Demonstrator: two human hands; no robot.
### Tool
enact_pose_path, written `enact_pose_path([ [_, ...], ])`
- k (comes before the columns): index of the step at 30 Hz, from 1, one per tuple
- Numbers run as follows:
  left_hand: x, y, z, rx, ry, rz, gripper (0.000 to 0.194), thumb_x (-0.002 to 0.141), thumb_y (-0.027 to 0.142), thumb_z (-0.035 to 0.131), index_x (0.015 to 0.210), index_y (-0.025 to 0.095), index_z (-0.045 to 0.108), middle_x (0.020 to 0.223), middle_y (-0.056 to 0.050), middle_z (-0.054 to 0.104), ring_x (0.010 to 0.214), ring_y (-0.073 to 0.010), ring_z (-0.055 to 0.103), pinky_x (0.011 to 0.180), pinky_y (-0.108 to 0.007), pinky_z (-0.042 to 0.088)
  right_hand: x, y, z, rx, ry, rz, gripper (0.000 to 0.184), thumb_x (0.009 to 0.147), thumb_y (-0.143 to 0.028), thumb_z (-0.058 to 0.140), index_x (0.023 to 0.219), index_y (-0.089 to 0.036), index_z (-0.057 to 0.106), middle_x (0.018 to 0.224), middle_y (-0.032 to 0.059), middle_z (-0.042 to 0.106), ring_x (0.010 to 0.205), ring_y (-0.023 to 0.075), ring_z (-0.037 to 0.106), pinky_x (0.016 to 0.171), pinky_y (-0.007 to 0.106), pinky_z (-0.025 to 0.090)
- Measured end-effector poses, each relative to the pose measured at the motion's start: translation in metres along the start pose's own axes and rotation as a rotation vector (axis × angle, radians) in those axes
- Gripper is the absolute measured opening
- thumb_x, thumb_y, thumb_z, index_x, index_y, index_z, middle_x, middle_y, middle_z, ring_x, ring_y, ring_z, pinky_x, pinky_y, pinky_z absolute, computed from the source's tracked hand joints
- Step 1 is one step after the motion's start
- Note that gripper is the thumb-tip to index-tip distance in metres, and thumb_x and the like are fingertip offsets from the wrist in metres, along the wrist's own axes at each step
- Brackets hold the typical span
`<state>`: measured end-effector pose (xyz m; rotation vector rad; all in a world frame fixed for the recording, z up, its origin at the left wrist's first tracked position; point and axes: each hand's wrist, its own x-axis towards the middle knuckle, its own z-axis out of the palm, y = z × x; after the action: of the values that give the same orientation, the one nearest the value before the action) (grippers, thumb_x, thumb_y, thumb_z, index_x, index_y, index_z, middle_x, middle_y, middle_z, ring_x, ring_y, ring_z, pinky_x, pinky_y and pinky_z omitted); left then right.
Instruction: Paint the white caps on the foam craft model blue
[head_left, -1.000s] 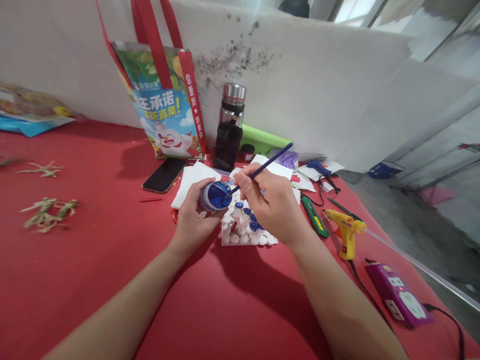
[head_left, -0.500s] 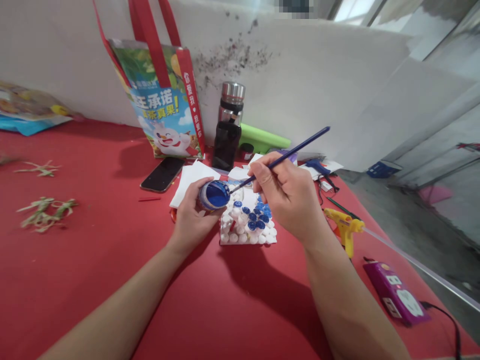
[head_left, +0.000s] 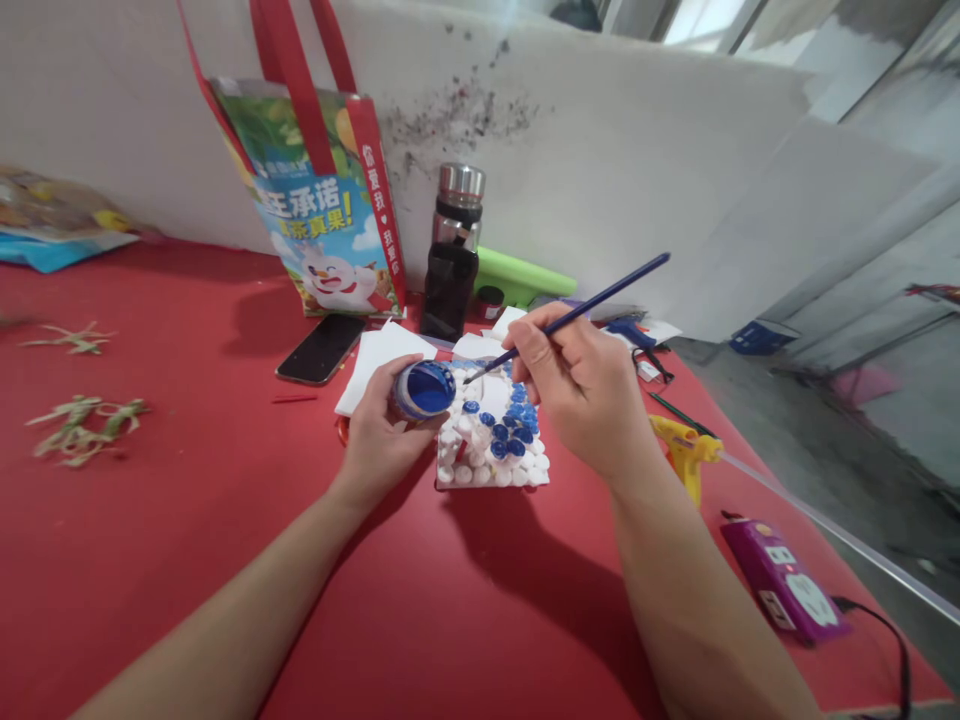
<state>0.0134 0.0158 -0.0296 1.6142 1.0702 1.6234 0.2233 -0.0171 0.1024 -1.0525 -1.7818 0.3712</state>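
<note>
1. Blue jar [head_left: 424, 390] sat curled in left hand [head_left: 381, 425], just left of the board [head_left: 491, 435].
2. Right hand [head_left: 577, 390] pinched brush [head_left: 600, 298]; long axis sloped down-left, tip near jar's mouth.
3. Board lay on counter [head_left: 420, 620], between hands; tip contact unclear.

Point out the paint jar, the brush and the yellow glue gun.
Paint jar [head_left: 400, 392], head view, outer wall.
Brush [head_left: 592, 303], head view, upper handle.
Yellow glue gun [head_left: 689, 455], head view, body.
</note>
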Motion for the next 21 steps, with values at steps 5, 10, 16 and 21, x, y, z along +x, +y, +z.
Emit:
enact_pose_path([
  [5, 0.001, -0.001, 0.000, 0.004, 0.010, -0.033, 0.067, 0.075, 0.032, 0.095, 0.137, 0.023, 0.069, 0.135, -0.011, 0.077, 0.121, -0.0298, 0.078, 0.101, -0.043, 0.068, 0.003, 0.000, -0.007, -0.043, 0.033, -0.003, 0.037, 0.116, -0.053, 0.058, 0.095, -0.024, 0.063, 0.070, -0.0038, 0.066, 0.060, 0.0115, 0.061, 0.061, 0.030, 0.044],
  [10, 0.002, -0.002, -0.001, 0.024, 0.022, -0.054, 0.068, 0.074, 0.032, 0.095, 0.136, 0.023, 0.069, 0.135, -0.011, 0.077, 0.123, -0.0310, 0.078, 0.102, -0.045, 0.068, 0.003, -0.001, -0.012, -0.104, 0.015, 0.010, 0.033, 0.116, -0.046, 0.060, 0.093, -0.023, 0.063, 0.068, -0.0039, 0.065, 0.059, 0.0117, 0.059, 0.062, 0.030, 0.043],
  [16, 0.002, -0.003, -0.002, 0.004, 0.011, -0.060, 0.066, 0.076, 0.030, 0.094, 0.136, 0.024, 0.067, 0.133, -0.010, 0.077, 0.121, -0.0302, 0.078, 0.101, -0.045, 0.068, 0.002, -0.001, -0.009, -0.132, -0.036, 0.034, 0.034, 0.116, -0.045, 0.059, 0.089, -0.024, 0.061, 0.066, -0.0029, 0.064, 0.056, 0.0124, 0.055, 0.061, 0.032, 0.041],
  [21, 0.002, -0.002, -0.001, -0.010, 0.004, -0.062, 0.066, 0.075, 0.029, 0.094, 0.135, 0.024, 0.067, 0.134, -0.010, 0.076, 0.122, -0.0306, 0.077, 0.101, -0.045, 0.068, 0.002, 0.000, -0.008, -0.134, -0.059, 0.037, 0.034, 0.115, -0.045, 0.058, 0.088, -0.024, 0.060, 0.065, -0.0029, 0.063, 0.057, 0.0130, 0.055, 0.062, 0.032, 0.042],
])
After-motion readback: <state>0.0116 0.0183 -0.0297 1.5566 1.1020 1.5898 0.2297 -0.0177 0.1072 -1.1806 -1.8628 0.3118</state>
